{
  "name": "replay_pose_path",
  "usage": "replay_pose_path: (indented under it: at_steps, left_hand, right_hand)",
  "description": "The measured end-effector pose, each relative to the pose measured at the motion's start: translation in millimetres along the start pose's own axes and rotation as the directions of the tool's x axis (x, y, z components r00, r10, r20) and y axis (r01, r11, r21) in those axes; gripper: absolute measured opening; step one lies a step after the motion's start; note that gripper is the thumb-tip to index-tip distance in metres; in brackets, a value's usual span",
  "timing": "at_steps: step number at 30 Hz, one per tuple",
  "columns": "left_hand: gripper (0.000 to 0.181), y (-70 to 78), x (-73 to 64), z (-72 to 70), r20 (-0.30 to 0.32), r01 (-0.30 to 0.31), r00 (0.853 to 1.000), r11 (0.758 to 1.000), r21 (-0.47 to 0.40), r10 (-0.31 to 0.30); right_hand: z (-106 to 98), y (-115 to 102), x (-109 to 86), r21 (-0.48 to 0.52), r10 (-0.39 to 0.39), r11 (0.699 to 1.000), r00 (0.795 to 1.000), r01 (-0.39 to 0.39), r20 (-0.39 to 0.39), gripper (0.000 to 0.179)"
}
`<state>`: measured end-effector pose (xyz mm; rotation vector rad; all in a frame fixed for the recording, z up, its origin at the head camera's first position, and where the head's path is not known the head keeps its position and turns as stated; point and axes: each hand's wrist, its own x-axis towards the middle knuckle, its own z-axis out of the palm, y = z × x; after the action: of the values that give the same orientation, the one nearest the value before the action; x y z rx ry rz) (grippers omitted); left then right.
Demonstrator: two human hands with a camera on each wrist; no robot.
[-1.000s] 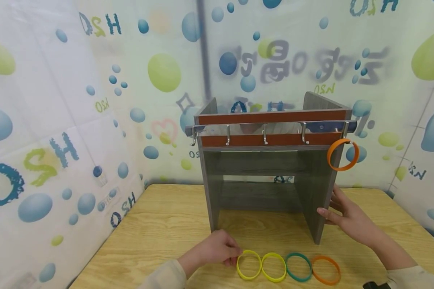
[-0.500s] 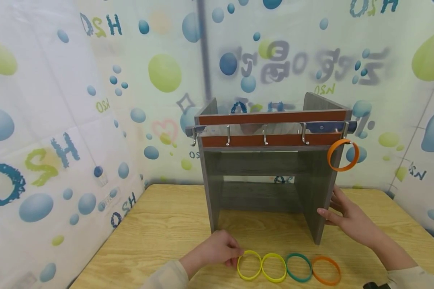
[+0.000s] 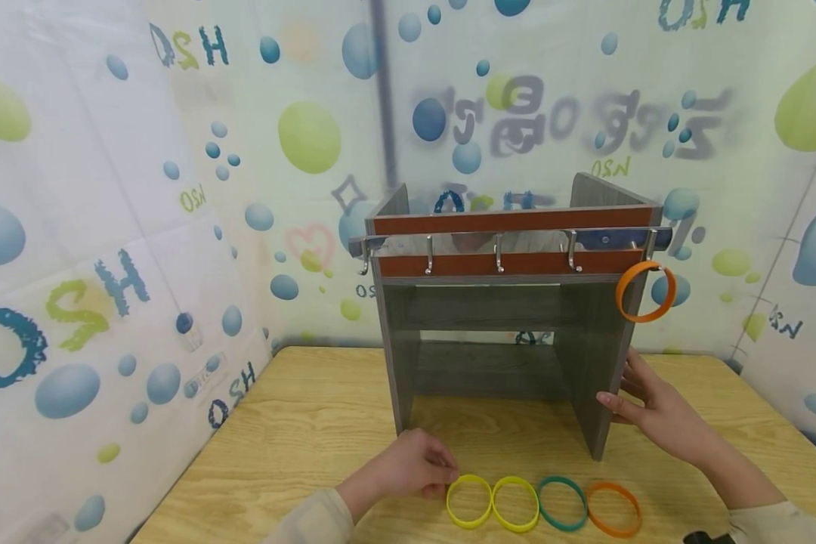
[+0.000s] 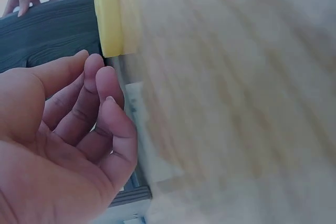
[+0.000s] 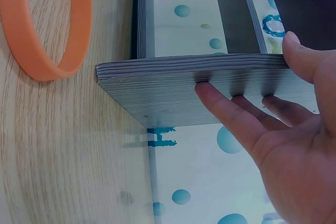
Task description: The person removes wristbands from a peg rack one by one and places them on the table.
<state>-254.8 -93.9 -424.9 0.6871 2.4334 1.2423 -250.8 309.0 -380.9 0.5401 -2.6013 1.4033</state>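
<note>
My left hand (image 3: 408, 468) is beside the left one of two yellow wristbands (image 3: 470, 525), fingertips right at its rim. In the left wrist view, the left fingers are loosely bent with thumb and fingertips close together, and the yellow band (image 4: 108, 19) lies just beyond them. With my right hand (image 3: 663, 419) I hold the right side panel of a grey wooden shelf rack (image 3: 595, 355), thumb on its front edge and fingers against its outer face (image 5: 157, 95). On the table, a teal wristband (image 3: 561, 527) and an orange wristband (image 3: 614, 533) continue the row.
Metal hooks (image 3: 499, 253) line a rail across the rack's top front. Another orange wristband (image 3: 642, 318) hangs from the rightmost hook. The rack stands on a wooden table (image 3: 299, 400), with a patterned curtain (image 3: 353, 98) behind and at the sides.
The leftmost yellow band has shifted slightly toward me and to the right, level with its neighbour, along with a small movement of my left hand. My right hand has stayed put.
</note>
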Motion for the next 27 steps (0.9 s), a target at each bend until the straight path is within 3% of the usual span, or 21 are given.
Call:
replay_pose_path:
  at_steps: [9, 13, 18, 27]
  left_hand:
    - [0.021, 18.6, 11.1, -7.1, -0.030, -0.058, 0.998, 0.997, 0.042, 0.060]
    - [0.028, 31.3, 16.5, -9.2, -0.036, -0.055, 0.998, 0.998, 0.025, 0.056]
    - [0.027, 45.3, 26.5, -11.1, -0.056, -0.100, 0.993, 0.995, 0.022, 0.101]
    - [0.023, 88.1, 40.2, -7.6, -0.104, -0.166, 0.981, 0.986, -0.017, 0.164]
  right_hand:
    - [-0.1, -0.2, -0.3, 0.005, -0.001, 1.000, 1.000, 0.001, 0.002, 0.098]
    - [0.0, -0.4, -0.2, 0.006, 0.000, 1.000, 1.000, 0.000, 0.003, 0.098]
    - [0.3, -0.7, 0.3, 0.010, -0.002, 1.000, 1.000, 0.002, 0.002, 0.097]
    - [-0.7, 0.6, -0.1, -0.008, 0.004, 1.000, 1.000, -0.004, -0.005, 0.097]
